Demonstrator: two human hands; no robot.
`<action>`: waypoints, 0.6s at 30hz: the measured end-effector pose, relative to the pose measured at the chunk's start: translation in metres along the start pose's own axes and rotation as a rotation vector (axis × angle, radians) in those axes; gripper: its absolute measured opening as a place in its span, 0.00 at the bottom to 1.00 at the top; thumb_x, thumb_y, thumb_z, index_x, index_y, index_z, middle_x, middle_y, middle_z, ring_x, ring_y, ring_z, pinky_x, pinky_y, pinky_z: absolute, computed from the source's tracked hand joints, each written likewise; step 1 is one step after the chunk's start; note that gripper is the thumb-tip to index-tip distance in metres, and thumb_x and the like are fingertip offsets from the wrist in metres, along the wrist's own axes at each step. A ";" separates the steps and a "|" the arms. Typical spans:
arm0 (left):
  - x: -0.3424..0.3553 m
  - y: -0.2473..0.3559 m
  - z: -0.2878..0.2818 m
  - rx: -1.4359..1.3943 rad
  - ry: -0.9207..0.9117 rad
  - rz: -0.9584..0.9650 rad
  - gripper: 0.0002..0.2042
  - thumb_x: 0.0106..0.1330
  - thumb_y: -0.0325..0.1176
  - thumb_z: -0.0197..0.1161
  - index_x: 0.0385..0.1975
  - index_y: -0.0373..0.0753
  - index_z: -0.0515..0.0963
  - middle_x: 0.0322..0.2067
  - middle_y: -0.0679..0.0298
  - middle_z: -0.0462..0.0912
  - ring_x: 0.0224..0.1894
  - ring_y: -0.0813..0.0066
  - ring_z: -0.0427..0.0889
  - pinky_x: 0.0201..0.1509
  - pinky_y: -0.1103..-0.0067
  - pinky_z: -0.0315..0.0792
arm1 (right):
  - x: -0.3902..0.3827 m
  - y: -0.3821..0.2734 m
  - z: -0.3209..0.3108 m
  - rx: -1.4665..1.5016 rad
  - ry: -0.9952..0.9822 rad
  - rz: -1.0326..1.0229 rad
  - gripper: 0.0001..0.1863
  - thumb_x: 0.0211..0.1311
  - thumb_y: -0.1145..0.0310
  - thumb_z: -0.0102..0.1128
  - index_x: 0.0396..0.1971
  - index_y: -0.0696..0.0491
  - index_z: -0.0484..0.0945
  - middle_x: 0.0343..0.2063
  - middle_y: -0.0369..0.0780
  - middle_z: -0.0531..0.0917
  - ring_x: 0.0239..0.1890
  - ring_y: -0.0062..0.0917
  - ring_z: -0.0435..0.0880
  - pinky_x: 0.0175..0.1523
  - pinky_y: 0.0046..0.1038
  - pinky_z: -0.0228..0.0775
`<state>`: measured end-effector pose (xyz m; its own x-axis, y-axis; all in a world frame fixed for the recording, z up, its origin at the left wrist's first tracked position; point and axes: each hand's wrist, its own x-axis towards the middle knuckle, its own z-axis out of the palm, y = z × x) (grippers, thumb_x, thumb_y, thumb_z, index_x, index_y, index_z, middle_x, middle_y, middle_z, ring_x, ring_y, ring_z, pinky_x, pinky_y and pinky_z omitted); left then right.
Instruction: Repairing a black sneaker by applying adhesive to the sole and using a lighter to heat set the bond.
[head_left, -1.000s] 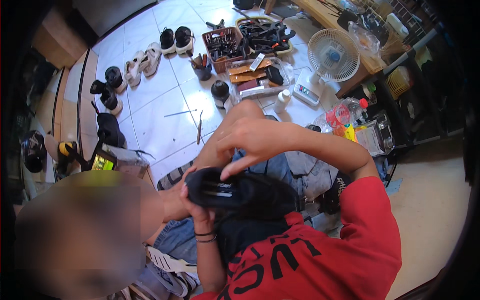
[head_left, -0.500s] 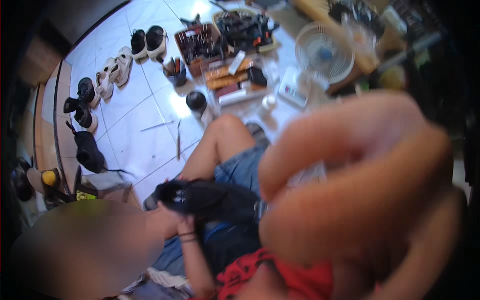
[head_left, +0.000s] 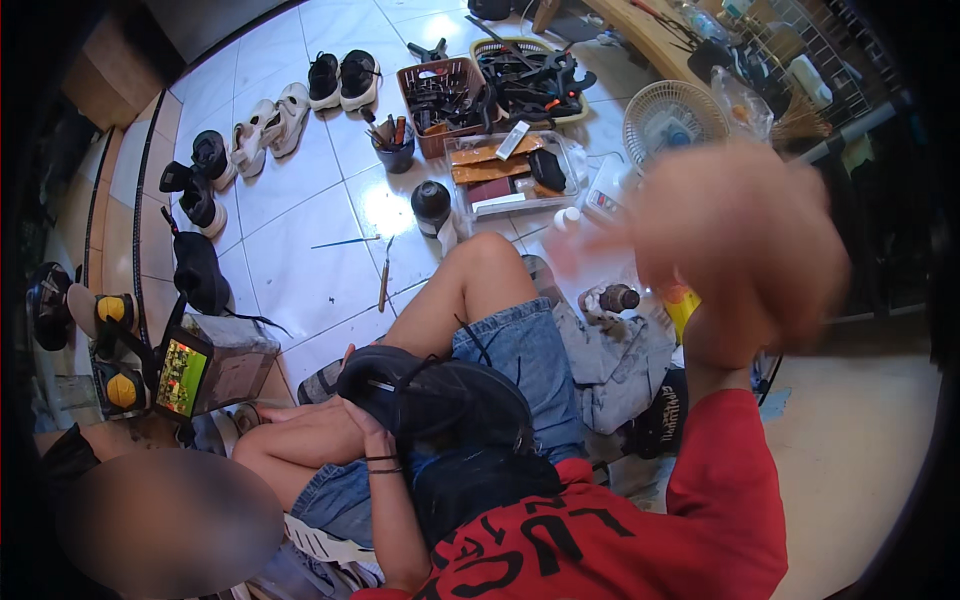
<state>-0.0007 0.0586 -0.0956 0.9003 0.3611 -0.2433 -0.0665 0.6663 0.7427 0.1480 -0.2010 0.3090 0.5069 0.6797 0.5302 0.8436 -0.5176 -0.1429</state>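
Note:
A black shoe [head_left: 465,400] with dark laces lies across my lap, over denim shorts. My left hand [head_left: 367,422] is closed around the shoe's opening end, with part of its fingers behind the shoe. Raised high on the right, close to the camera, is my right hand [head_left: 740,235]. Motion smears its fingers, so I cannot make out their shape or anything in them. Below that hand are a dark-capped bottle [head_left: 615,298] and a grey cloth [head_left: 620,365] beside my thigh.
On the tiled floor stand several shoes [head_left: 270,130], baskets of black clamps [head_left: 530,80], a clear tray of sanding pieces [head_left: 515,190], a black bottle [head_left: 431,205] and a white fan [head_left: 675,120]. A lit screen [head_left: 183,375] and a person [head_left: 170,520] are at left.
My right hand has moved up and away from the camera, uncovering the bottle and cloth. The view has shifted. My left hand still holds the black shoe on my lap.

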 end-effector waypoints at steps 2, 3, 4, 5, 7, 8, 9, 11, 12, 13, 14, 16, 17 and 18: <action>-0.011 0.004 -0.010 0.064 0.058 0.017 0.28 0.75 0.51 0.42 0.66 0.37 0.65 0.54 0.50 0.78 0.55 0.58 0.78 0.62 0.66 0.72 | 0.011 0.073 0.022 0.270 -0.001 0.086 0.12 0.69 0.70 0.52 0.45 0.50 0.85 0.16 0.34 0.76 0.19 0.15 0.78 0.26 0.22 0.66; -0.015 0.005 -0.014 0.095 0.080 0.017 0.27 0.75 0.50 0.43 0.66 0.37 0.65 0.53 0.51 0.78 0.55 0.59 0.78 0.61 0.66 0.73 | 0.012 0.113 0.041 0.270 -0.009 0.161 0.12 0.72 0.67 0.52 0.46 0.50 0.84 0.16 0.34 0.75 0.20 0.13 0.77 0.27 0.22 0.67; -0.021 0.008 -0.021 0.131 0.108 0.019 0.27 0.76 0.49 0.43 0.66 0.37 0.65 0.53 0.51 0.78 0.54 0.59 0.78 0.61 0.67 0.73 | 0.015 0.154 0.064 0.228 -0.024 0.216 0.12 0.71 0.66 0.53 0.47 0.51 0.84 0.16 0.35 0.76 0.22 0.15 0.78 0.28 0.22 0.68; -0.022 0.009 -0.025 0.163 0.127 0.015 0.26 0.76 0.49 0.43 0.65 0.36 0.66 0.52 0.51 0.79 0.54 0.60 0.79 0.60 0.68 0.73 | 0.018 0.195 0.084 0.176 -0.039 0.275 0.13 0.71 0.65 0.54 0.47 0.51 0.83 0.17 0.36 0.78 0.23 0.16 0.80 0.29 0.23 0.69; -0.023 0.012 -0.028 0.228 0.168 0.007 0.25 0.76 0.47 0.44 0.65 0.36 0.66 0.51 0.52 0.79 0.53 0.61 0.79 0.60 0.69 0.73 | 0.015 0.274 0.125 0.044 -0.204 0.450 0.13 0.72 0.63 0.54 0.50 0.49 0.82 0.35 0.37 0.85 0.29 0.15 0.80 0.31 0.20 0.74; -0.022 0.015 -0.031 0.263 0.193 0.005 0.25 0.76 0.47 0.45 0.64 0.36 0.66 0.51 0.53 0.79 0.52 0.62 0.79 0.59 0.69 0.73 | 0.013 0.304 0.148 0.133 -0.213 0.549 0.13 0.71 0.63 0.55 0.50 0.49 0.82 0.36 0.38 0.85 0.32 0.17 0.81 0.37 0.22 0.76; -0.022 0.018 -0.034 0.300 0.224 0.004 0.24 0.76 0.46 0.45 0.64 0.36 0.67 0.50 0.53 0.79 0.52 0.62 0.79 0.59 0.70 0.74 | 0.012 0.326 0.171 0.228 -0.223 0.647 0.14 0.70 0.63 0.56 0.51 0.48 0.82 0.38 0.39 0.84 0.36 0.20 0.82 0.42 0.24 0.77; -0.014 0.023 -0.037 0.370 0.287 0.004 0.23 0.76 0.45 0.46 0.63 0.35 0.67 0.49 0.54 0.79 0.51 0.64 0.80 0.58 0.71 0.74 | 0.014 0.358 0.208 0.185 -0.220 0.614 0.14 0.69 0.65 0.57 0.51 0.49 0.81 0.39 0.40 0.84 0.40 0.22 0.83 0.48 0.26 0.76; -0.008 0.024 -0.037 0.405 0.317 0.001 0.23 0.76 0.44 0.46 0.63 0.35 0.68 0.49 0.54 0.80 0.51 0.64 0.80 0.58 0.71 0.74 | 0.014 0.372 0.223 0.138 -0.214 0.582 0.15 0.67 0.66 0.57 0.52 0.49 0.81 0.40 0.40 0.84 0.44 0.25 0.83 0.54 0.28 0.75; 0.000 0.025 -0.037 0.442 0.351 -0.002 0.22 0.76 0.43 0.47 0.63 0.35 0.68 0.49 0.54 0.80 0.50 0.65 0.80 0.57 0.72 0.74 | 0.017 0.382 0.240 0.206 -0.239 0.668 0.18 0.65 0.63 0.61 0.54 0.48 0.80 0.46 0.43 0.84 0.52 0.31 0.81 0.62 0.32 0.70; 0.008 0.031 -0.027 0.479 0.381 -0.002 0.22 0.77 0.42 0.47 0.62 0.35 0.68 0.48 0.55 0.80 0.50 0.66 0.80 0.57 0.73 0.74 | 0.015 0.399 0.259 0.210 -0.242 0.670 0.18 0.65 0.63 0.61 0.54 0.48 0.80 0.46 0.43 0.84 0.52 0.31 0.81 0.62 0.32 0.70; 0.016 0.033 -0.015 0.356 0.321 0.101 0.14 0.76 0.36 0.49 0.50 0.34 0.74 0.44 0.59 0.79 0.46 0.72 0.80 0.54 0.77 0.74 | 0.002 0.431 0.298 -0.085 -0.284 0.674 0.22 0.62 0.58 0.64 0.56 0.45 0.80 0.51 0.43 0.83 0.58 0.35 0.79 0.63 0.35 0.68; 0.019 0.031 -0.021 0.334 0.302 0.080 0.11 0.75 0.36 0.49 0.47 0.35 0.73 0.44 0.58 0.80 0.46 0.72 0.80 0.54 0.77 0.74 | -0.012 0.446 0.310 -0.114 -0.323 0.760 0.25 0.58 0.53 0.70 0.55 0.43 0.82 0.54 0.45 0.81 0.60 0.40 0.76 0.65 0.38 0.66; 0.017 0.031 -0.030 0.316 0.294 0.058 0.10 0.75 0.35 0.50 0.43 0.36 0.73 0.44 0.58 0.80 0.46 0.72 0.80 0.53 0.77 0.75 | -0.018 0.454 0.317 -0.109 -0.338 0.771 0.25 0.58 0.53 0.70 0.55 0.43 0.82 0.54 0.45 0.81 0.60 0.40 0.76 0.65 0.38 0.66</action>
<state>-0.0004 0.1049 -0.0948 0.7348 0.5932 -0.3289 0.0626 0.4235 0.9037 0.5780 -0.2841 -0.0305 0.9734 0.2262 0.0365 0.2275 -0.9353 -0.2711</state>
